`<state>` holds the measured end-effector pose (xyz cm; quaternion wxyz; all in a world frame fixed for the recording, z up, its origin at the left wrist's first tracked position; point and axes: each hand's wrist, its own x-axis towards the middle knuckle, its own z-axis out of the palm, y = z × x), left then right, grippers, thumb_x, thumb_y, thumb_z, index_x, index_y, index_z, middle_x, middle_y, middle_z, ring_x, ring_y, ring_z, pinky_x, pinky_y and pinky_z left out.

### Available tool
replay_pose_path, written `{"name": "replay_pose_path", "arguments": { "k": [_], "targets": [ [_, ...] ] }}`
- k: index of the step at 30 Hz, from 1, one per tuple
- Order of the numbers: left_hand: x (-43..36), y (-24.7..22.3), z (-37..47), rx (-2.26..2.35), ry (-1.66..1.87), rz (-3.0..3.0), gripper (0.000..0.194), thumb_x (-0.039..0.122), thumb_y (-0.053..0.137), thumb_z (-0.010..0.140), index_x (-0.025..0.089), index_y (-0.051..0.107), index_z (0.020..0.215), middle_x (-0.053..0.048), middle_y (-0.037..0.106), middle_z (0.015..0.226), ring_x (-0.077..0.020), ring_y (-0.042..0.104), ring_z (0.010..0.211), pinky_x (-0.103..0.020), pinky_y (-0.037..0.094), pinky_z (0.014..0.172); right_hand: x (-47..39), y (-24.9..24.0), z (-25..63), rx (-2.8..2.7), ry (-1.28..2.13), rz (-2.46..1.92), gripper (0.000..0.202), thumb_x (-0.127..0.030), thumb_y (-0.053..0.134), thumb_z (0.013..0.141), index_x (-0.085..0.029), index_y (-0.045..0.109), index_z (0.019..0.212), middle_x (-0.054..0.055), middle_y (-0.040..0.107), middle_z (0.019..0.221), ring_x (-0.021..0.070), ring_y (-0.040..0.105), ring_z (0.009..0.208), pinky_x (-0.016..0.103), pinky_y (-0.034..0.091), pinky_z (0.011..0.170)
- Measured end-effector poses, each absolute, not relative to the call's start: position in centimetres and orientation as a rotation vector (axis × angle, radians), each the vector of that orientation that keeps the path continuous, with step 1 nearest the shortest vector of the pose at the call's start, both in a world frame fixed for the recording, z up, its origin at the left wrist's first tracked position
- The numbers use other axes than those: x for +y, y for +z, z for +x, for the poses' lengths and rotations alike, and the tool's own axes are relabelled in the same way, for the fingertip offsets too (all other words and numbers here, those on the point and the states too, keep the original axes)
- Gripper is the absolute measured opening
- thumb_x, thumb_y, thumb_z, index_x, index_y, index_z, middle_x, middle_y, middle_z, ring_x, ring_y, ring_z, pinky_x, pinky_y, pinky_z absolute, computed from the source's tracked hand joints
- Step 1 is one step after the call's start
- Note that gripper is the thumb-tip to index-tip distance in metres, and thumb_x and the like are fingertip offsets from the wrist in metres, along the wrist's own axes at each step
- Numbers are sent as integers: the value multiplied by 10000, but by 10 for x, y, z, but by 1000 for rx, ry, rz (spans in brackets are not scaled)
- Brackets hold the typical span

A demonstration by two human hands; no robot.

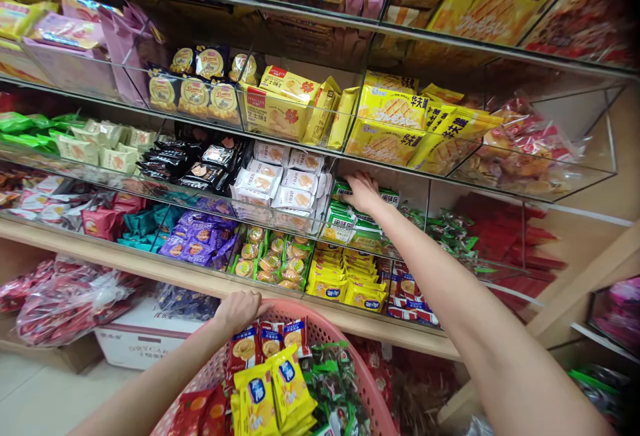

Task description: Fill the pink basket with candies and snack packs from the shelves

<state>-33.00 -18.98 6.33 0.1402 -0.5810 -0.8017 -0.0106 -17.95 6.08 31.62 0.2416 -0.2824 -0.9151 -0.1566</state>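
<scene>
My left hand [239,313] is closed on the rim of a pink plastic basket [367,366]. Inside the basket lie yellow snack packets [275,389], red and blue packets [270,339], red packets [200,413] and green-wrapped sweets [335,376]. My right hand [364,191] reaches into a clear shelf bin, its fingers curled down over a green snack packet [389,196]. The fingertips are partly hidden. More green and white packets [345,223] lie just below this hand in the same bin.
Clear dividers [429,206] and shelf lips surround my right arm. White biscuit packets [300,189] fill the bin on its left; green-wrapped sweets [445,229] lie on its right. Yellow waffle packs [390,123] sit above. A white carton [145,336] stands under the wooden shelf edge [190,259].
</scene>
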Motion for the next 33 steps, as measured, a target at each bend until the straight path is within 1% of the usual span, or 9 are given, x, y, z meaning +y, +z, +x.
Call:
{"name": "replay_pose_path", "arguments": {
  "k": [3, 5, 8, 11, 15, 21, 23, 28, 33],
  "targets": [
    [-190, 64, -330, -2347, -117, -1679, 719, 607, 149, 832, 87, 645, 799, -197, 665, 716, -278, 648, 694, -354, 466, 602, 61, 314, -180, -2497, -440, -803, 373, -358, 534, 759, -181, 550, 1087, 142, 482, 1146, 326, 366, 1125, 451, 308, 884],
    [-190, 64, -330, -2356, -146, -1681, 739, 612, 125, 829, 88, 645, 788, -202, 662, 713, -279, 646, 685, -361, 463, 602, 64, 313, -181, -2506, -434, -806, 378, -380, 529, 762, -187, 550, 1086, 135, 480, 1165, 318, 367, 1129, 444, 310, 884],
    [-190, 64, -329, -2344, -102, -1693, 748, 593, 95, 838, 86, 644, 800, -206, 662, 711, -291, 646, 689, -374, 464, 594, 71, 314, -184, -2537, -408, -801, 509, -425, 552, 738, -198, 480, 1188, 121, 478, 1217, 303, 376, 1141, 435, 316, 892],
    [-190, 64, -329, -2329, -37, -1697, 741, 575, 87, 846, 85, 642, 818, -203, 667, 719, -311, 648, 699, -389, 466, 579, 77, 316, -187, -2562, -381, -819, 609, -450, 573, 711, -196, 428, 1245, 122, 506, 1203, 305, 408, 1122, 443, 325, 887],
    [-190, 65, -328, -2330, -14, -1700, 735, 577, 94, 846, 87, 640, 814, -202, 670, 728, -312, 650, 703, -389, 468, 580, 78, 316, -188, -2539, -401, -847, 573, -444, 560, 719, -196, 449, 1223, 134, 475, 1218, 323, 391, 1128, 466, 309, 891],
    [-190, 67, -327, -2376, -148, -1675, 768, 623, 96, 822, 85, 642, 779, -210, 657, 699, -276, 643, 667, -355, 460, 584, 76, 315, -186, -2505, -433, -870, 543, -444, 581, 698, -176, 487, 1161, 153, 442, 1199, 335, 357, 1134, 451, 308, 877],
    [-190, 67, -327, -2382, -145, -1675, 758, 624, 108, 822, 88, 642, 780, -204, 658, 699, -271, 643, 667, -354, 462, 588, 77, 314, -186, -2502, -425, -860, 553, -444, 585, 691, -173, 473, 1160, 147, 442, 1211, 326, 362, 1136, 442, 308, 881],
    [-190, 65, -327, -2394, -150, -1661, 739, 619, 127, 825, 89, 641, 795, -204, 658, 715, -273, 646, 700, -356, 460, 614, 76, 311, -186, -2502, -385, -839, 595, -408, 568, 708, -171, 390, 1224, 135, 532, 1139, 307, 433, 1090, 440, 312, 877],
    [-190, 65, -328, -2398, -120, -1677, 753, 620, 109, 823, 87, 640, 808, -212, 658, 731, -292, 645, 710, -368, 457, 606, 70, 310, -180, -2448, -380, -766, 619, -374, 575, 710, -183, 366, 1260, 137, 530, 1181, 324, 424, 1112, 481, 261, 914]
  ]
}}
